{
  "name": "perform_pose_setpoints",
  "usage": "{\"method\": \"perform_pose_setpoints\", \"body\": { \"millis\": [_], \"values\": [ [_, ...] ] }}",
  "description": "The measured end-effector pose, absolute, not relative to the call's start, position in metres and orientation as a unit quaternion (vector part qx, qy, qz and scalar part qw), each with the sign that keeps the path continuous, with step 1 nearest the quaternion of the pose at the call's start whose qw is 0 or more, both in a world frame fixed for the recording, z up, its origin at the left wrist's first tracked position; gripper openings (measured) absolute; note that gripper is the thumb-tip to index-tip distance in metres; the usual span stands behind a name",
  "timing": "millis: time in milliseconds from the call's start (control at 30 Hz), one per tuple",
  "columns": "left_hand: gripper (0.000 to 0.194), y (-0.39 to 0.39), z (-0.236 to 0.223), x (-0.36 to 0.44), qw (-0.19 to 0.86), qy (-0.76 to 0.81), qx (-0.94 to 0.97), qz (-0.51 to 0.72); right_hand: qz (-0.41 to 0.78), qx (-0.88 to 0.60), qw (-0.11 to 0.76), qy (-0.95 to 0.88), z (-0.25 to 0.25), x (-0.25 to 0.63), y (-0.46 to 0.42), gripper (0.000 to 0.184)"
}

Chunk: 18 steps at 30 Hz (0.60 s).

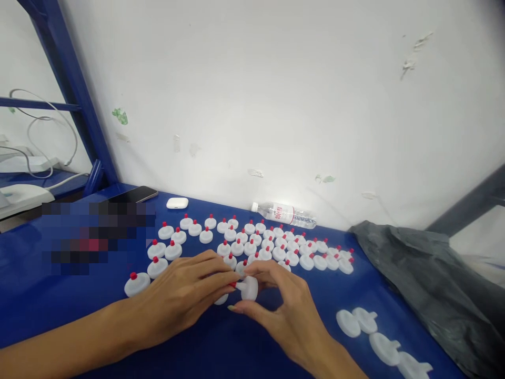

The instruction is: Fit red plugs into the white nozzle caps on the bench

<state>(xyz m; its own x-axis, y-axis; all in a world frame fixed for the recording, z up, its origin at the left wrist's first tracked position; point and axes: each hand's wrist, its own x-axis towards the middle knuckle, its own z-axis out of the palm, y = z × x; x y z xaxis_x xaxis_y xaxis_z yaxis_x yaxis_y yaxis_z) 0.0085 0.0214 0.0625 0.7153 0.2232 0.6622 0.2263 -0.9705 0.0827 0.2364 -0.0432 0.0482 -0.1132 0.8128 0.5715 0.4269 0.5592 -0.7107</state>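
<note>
- A round white plastic cap with a narrow spout sits between both hands above the blue desk, its spout axis running leftward.
- The right hand pinches its base.
- The left hand, thumb hidden, closes fingertips on the small red plastic tip.
</note>
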Motion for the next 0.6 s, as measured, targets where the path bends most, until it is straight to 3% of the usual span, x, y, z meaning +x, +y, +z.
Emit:
{"method": "perform_pose_setpoints", "body": {
  "millis": [233,600],
  "values": [
    [0.028,0.016,0.061,0.013,0.026,-0.136,-0.918,-0.372,0.037,-0.415,0.518,-0.747,0.046,0.231,-0.047,0.033],
    [0.026,0.007,0.055,0.015,-0.030,-0.155,-0.901,-0.404,-0.144,-0.369,0.446,-0.803,0.049,0.226,-0.056,0.018]
  ]
}}
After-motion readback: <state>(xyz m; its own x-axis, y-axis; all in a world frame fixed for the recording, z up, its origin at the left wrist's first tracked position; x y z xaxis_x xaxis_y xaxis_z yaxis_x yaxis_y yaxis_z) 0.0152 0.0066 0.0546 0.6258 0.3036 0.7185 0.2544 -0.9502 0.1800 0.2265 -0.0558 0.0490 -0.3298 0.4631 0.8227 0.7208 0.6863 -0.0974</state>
